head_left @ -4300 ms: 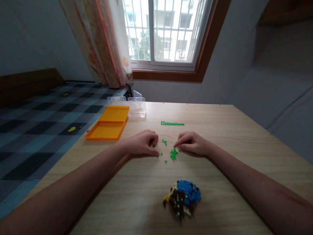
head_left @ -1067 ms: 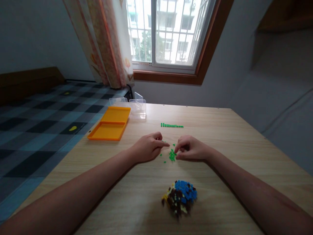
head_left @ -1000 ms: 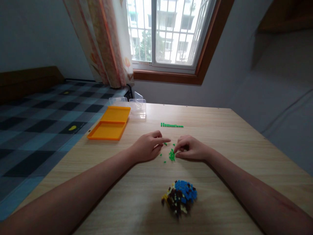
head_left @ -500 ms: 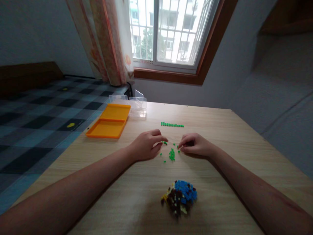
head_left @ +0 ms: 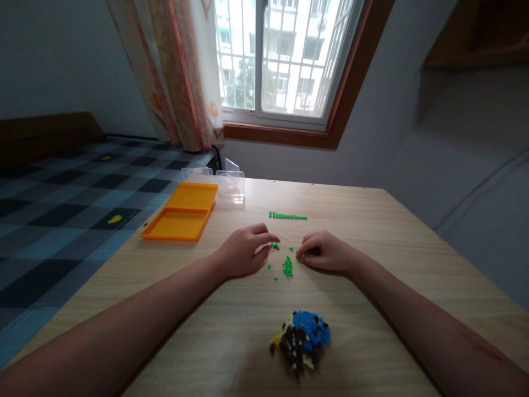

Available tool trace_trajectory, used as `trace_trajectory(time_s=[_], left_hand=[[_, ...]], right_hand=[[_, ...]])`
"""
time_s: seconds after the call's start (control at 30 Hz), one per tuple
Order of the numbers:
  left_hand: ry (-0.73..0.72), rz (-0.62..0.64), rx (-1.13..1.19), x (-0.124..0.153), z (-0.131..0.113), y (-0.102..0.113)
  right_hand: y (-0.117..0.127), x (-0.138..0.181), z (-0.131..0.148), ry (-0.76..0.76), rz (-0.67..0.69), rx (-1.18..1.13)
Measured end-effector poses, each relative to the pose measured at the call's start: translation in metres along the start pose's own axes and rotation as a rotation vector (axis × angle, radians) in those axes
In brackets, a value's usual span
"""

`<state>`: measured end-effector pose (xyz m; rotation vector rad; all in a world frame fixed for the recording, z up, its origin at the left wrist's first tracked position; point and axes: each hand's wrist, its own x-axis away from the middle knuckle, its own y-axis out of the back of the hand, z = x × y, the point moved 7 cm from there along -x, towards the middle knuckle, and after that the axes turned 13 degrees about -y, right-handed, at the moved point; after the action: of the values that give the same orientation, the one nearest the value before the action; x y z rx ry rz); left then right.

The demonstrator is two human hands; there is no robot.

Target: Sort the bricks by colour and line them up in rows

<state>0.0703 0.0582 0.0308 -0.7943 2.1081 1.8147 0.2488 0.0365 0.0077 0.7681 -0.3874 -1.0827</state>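
The left hand [head_left: 243, 256] pinches a tiny green brick [head_left: 274, 245] — a fingertip grip suits something so small. The right hand [head_left: 326, 253], fingertips pressed together, rests just beside the green pile [head_left: 287, 267] on the surface [head_left: 372, 220].

The pale wood-grain table top [head_left: 372, 231] looked smooth and matt. At its centre the tiny loose green plastic bricks [head_left: 287, 267] were glossy, like the straight row of green plastic bricks [head_left: 288, 216] at twelve o'clock. The heap of blue, brown and yellow plastic bricks [head_left: 302, 339] at six o'clock had the same hard shine. At ten o'clock lay a smooth orange plastic hinged case [head_left: 182, 212] with a soft sheen, and behind it a clear glossy plastic box [head_left: 229, 181]. The checked blue-and-black bed cover [head_left: 61, 209] at nine o'clock was matt cloth.
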Motion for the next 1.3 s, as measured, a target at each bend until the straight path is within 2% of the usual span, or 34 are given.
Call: trace_trajectory(time_s=[0.1,0.17,0.37,0.43,0.53,0.77,1.03,1.3], left_hand=[[0.004,0.011,-0.001,0.000,0.000,-0.001],[0.006,0.019,-0.002,0.000,0.001,-0.002],[0.009,0.021,0.014,-0.001,0.002,-0.003],[0.009,0.021,0.011,-0.001,0.003,-0.003],[0.014,0.023,0.006,0.000,0.004,-0.004],[0.021,0.009,0.016,0.000,0.005,-0.004],[0.023,0.014,0.002,0.000,0.006,-0.004],[0.019,0.015,0.008,0.001,0.007,-0.005]], right_hand=[[0.007,0.001,-0.004,-0.012,-0.001,0.031],[0.017,0.001,-0.016,-0.056,-0.033,0.050],[0.052,0.000,-0.071,-0.242,-0.366,0.233],[0.056,-0.002,-0.081,-0.280,-0.440,0.304],[0.057,-0.002,-0.081,-0.290,-0.503,0.353],[0.055,0.002,-0.067,-0.260,-0.512,0.385],[0.055,-0.004,-0.073,-0.302,-0.546,0.405],[0.054,-0.010,-0.081,-0.364,-0.516,0.467]])
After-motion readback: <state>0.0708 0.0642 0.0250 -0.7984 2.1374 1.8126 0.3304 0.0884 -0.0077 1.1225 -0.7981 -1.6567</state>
